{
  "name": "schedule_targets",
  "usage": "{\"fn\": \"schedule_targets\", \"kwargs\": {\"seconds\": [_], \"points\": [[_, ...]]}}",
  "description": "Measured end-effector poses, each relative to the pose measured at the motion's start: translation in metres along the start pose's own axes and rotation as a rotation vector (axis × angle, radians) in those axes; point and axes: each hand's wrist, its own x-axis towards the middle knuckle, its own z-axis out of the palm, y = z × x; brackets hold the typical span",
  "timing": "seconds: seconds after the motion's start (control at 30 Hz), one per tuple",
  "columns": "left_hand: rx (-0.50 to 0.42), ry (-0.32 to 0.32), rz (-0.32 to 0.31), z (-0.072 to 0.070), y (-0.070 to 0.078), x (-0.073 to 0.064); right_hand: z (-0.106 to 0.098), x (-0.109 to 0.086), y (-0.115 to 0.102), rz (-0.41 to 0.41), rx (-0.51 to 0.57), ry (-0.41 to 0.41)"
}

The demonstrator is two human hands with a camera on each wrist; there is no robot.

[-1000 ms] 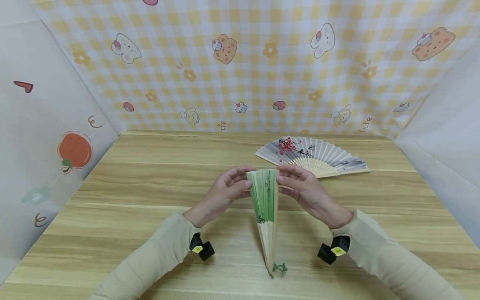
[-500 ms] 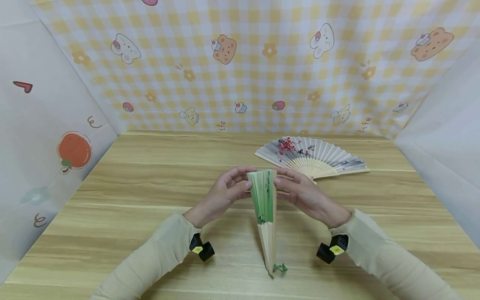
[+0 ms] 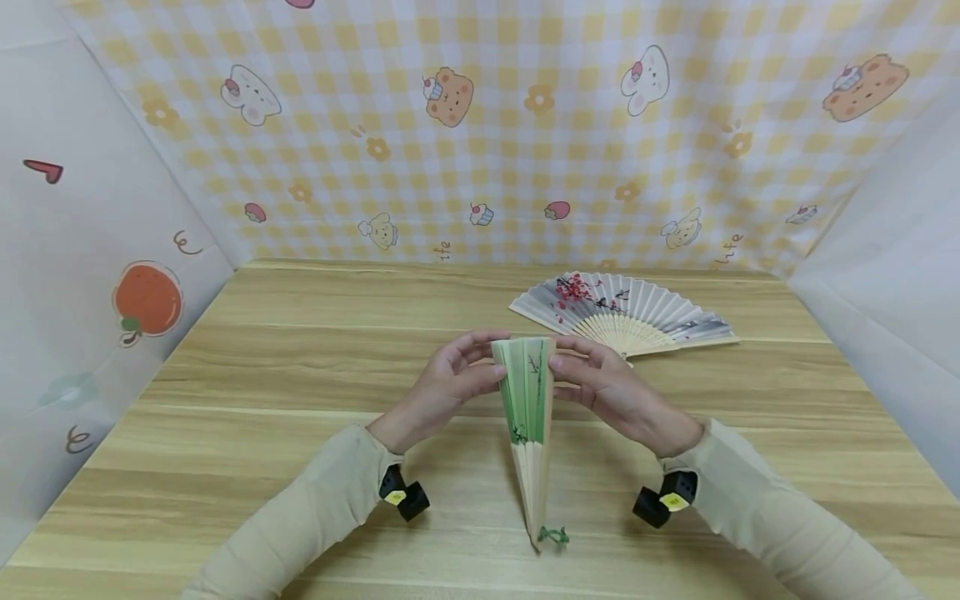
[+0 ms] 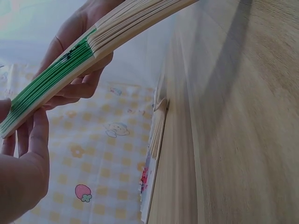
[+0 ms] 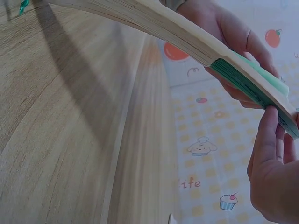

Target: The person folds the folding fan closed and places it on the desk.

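Note:
A green folding fan (image 3: 527, 392) with pale wooden ribs stands nearly folded between the two hands, its narrow end towards the person and a small green tassel (image 3: 555, 536) beside that end. My left hand (image 3: 457, 375) pinches the fan's left edge near the top, thumb in front and fingers behind. On the opposite edge, my right hand (image 3: 600, 377) pinches the outer guard stick in the same way. Both wrist views show the ribs stacked close together, the green folds (image 4: 51, 77) bunched between the hands. The fan is lifted off the wood in these views.
A second folding fan (image 3: 626, 312), grey-white with red blossoms, lies spread on the wooden table (image 3: 337, 333) behind the right hand. A yellow checked cloth (image 3: 480, 150) hangs at the back. White cloth walls (image 3: 75, 250) border the sides.
The green fan's narrow end has shifted slightly left, and a little more of its green face shows. The right hand has moved slightly left; both hands keep their hold.

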Motion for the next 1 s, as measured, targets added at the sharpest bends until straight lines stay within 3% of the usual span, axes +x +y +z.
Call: {"fn": "schedule_targets", "kwargs": {"seconds": [0.67,1.0], "points": [[0.014,-0.014,-0.008,0.0072,0.0,0.0041,0.0034,-0.0023,0.0011,-0.047,-0.031,-0.056],[0.019,-0.016,-0.018,0.0089,0.0012,0.0054,0.0037,-0.0017,0.0011,-0.037,-0.034,-0.046]]}}
